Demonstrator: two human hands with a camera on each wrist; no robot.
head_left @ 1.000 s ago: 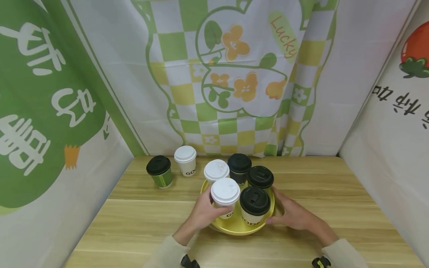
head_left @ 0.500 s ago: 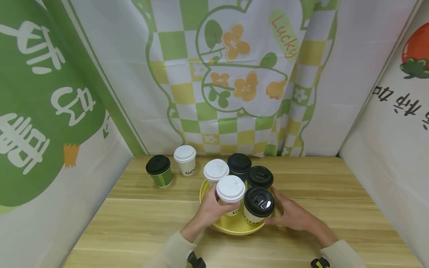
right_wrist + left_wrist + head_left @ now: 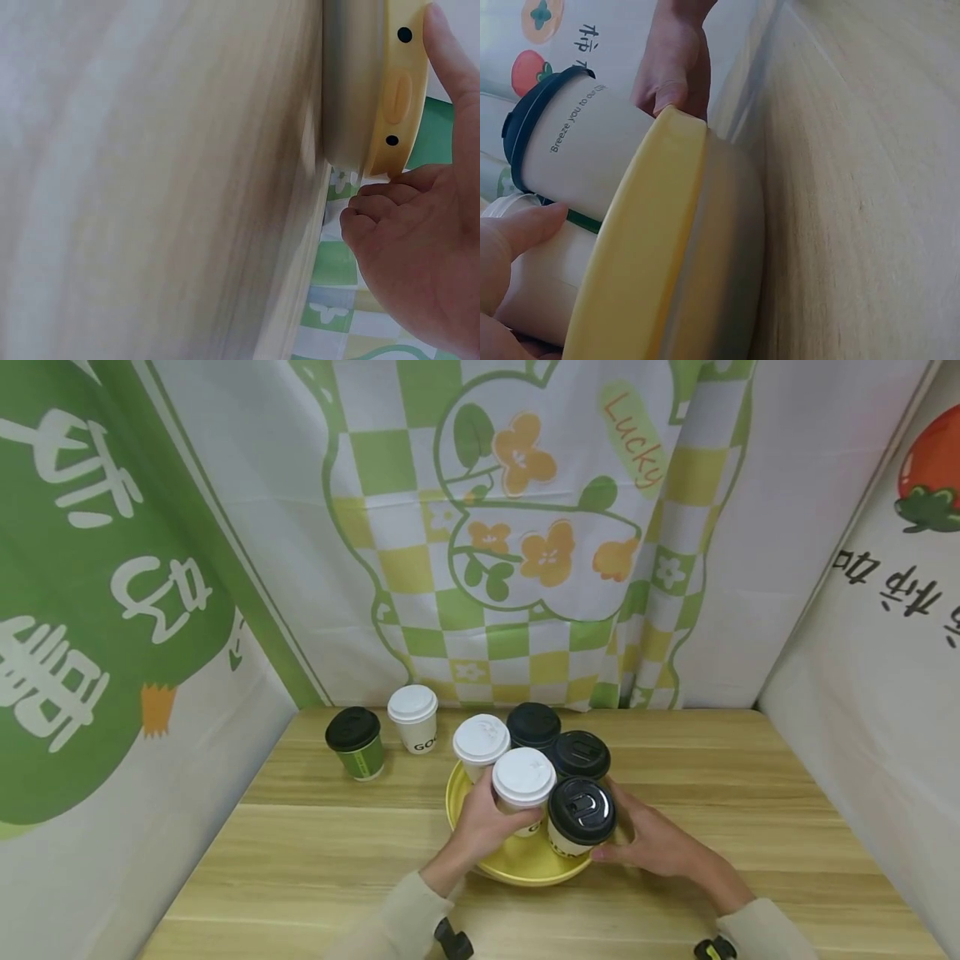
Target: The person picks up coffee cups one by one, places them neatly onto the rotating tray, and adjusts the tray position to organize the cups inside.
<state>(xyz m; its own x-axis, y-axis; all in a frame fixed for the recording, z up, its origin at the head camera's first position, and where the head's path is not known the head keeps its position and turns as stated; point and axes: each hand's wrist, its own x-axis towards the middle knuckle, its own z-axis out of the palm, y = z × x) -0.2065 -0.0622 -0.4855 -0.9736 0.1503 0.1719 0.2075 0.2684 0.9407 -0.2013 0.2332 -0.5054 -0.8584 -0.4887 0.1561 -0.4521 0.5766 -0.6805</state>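
Left hand [image 3: 483,827]: fingers curled round the white-lidded cup [image 3: 522,789] at the near left of the tray [image 3: 517,864]; the thumb lies on the cup's side in the left wrist view.
Right hand [image 3: 652,839]: fingers grip the tray's right rim, beside the black-lidded cup [image 3: 580,818]; the right wrist view shows the thumb along the rim and the other fingers curled below it.
Tray: yellow, round, on the tabletop [image 3: 750,793] between both hands; it holds five cups, two white-lidded, three black-lidded.
Writing on cups: "GO" shows on the outer white cup [image 3: 415,718], beyond the left fingers; the cup in the left fingers shows partial letters I cannot read.
Left wrist view only: "Breeze you to ou…" runs down the black-lidded cup's wall [image 3: 577,142], unseen from the head.
Right wrist view only: the tray's rim [image 3: 397,97] carries two dark dots and an oval mark.
Backdrop [image 3: 630,443]: "Lucky" in orange; other characters on the side cloths.
Green cup [image 3: 356,743]: black lid, left of the outer white cup, well apart from the fingers.
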